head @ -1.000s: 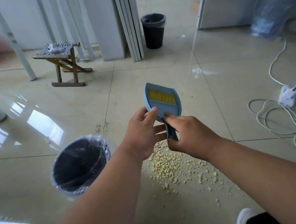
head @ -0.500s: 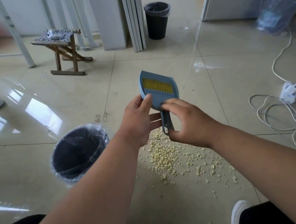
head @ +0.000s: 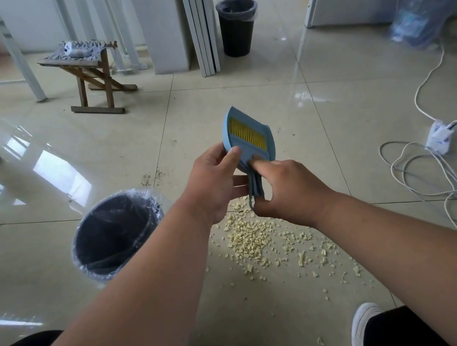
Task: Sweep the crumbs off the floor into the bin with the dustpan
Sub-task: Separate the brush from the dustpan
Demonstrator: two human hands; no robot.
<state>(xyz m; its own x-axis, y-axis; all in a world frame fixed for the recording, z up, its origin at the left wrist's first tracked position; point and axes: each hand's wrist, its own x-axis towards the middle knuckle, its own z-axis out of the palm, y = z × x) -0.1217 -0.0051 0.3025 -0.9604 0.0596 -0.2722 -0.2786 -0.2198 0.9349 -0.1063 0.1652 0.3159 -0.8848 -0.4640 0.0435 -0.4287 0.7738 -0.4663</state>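
Head view, item one: small blue plastic dustpan with a yellow-bristled brush nested inside, held upright above the floor. My left hand grips its side edge, thumb curled over; my right hand pinches the paired handles, likely to pull the brush free. Item two: pale yellow crumbs scattered on tile below. Item three: dark plastic-lined bin just beside them, handy for tipping.

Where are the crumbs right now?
The crumbs lie on the floor at lower centre, right of the near bin, beneath both hands.
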